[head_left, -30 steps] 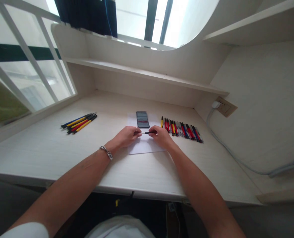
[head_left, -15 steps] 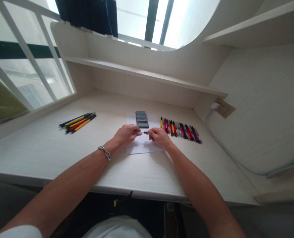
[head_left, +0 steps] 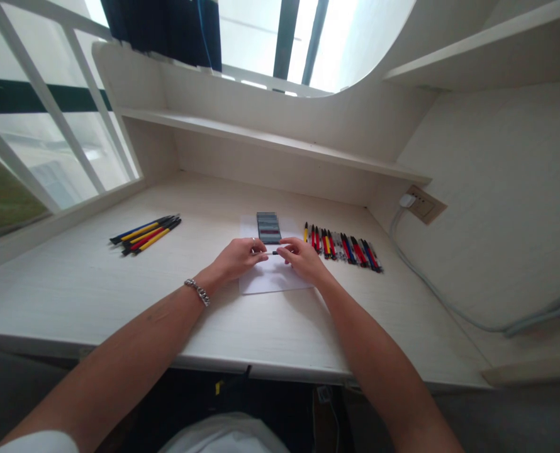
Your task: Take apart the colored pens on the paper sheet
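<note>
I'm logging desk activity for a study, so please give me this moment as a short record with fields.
Left hand: pinches one end of a slim dark pen
Left wrist: chain bracelet
Right hand: pinches the pen's other end
Under the hands: white paper sheet
On the sheet: smartphone, lying flat
Left of the sheet: loose group of pens
Right of the sheet: row of pens
Surface: pale wood-grain desk

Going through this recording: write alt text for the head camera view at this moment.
The left hand and right hand pinch a thin dark pen between them above a sheet of white paper on a pale desk. A smartphone lies on the paper, with a row of coloured pens to its right and a smaller bunch of pens to its left.
</note>
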A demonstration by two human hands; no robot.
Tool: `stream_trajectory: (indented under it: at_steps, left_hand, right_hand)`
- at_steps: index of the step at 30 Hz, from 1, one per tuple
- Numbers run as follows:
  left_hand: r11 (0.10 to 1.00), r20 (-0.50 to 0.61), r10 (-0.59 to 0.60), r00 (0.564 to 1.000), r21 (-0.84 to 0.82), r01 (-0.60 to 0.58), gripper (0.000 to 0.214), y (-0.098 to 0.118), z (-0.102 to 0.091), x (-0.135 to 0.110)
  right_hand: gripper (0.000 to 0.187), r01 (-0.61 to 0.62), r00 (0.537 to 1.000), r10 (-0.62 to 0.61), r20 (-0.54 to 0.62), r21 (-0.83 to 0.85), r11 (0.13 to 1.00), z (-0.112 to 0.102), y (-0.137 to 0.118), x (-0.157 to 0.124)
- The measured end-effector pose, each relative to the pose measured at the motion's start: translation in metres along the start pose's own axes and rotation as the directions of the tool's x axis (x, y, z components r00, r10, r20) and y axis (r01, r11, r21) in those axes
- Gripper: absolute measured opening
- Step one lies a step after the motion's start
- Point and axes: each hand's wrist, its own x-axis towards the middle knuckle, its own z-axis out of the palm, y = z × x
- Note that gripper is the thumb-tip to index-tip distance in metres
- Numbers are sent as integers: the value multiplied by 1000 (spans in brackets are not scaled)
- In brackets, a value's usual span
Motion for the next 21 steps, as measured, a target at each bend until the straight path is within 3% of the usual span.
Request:
stream_trajectory:
  at_steps: [4,8,12,15,17,21]
  left_hand:
    - [1000,-8,0,1000,-4,0,25,1,0,0]
    - [999,57,8,998,45,-10,33,-1,1,1]
    - [998,52,17,999,58,-20,32,-1,1,1]
    - [999,39,29,999,37,-30,28,-1,2,0]
    - [999,45,26,999,42,-28,28,0,2,0]
    - [998,74,19,997,62,-24,32,0,1,0]
  right_hand:
    - [39,-55,997,59,44,-100,994,-2,-3,-1]
    - [13,35,999,-35,-4,-18,999,-1,-5,-2]
    - [27,18,1000,-18,0,35,999,0,-4,-1]
    - [35,-68,997,69,35,-42,997,-2,-4,-1]
    - [39,-50,997,54,46,-85,995,-2,-6,-2]
    - [15,47,999,-48,-15,-19,999,-2,-8,-2]
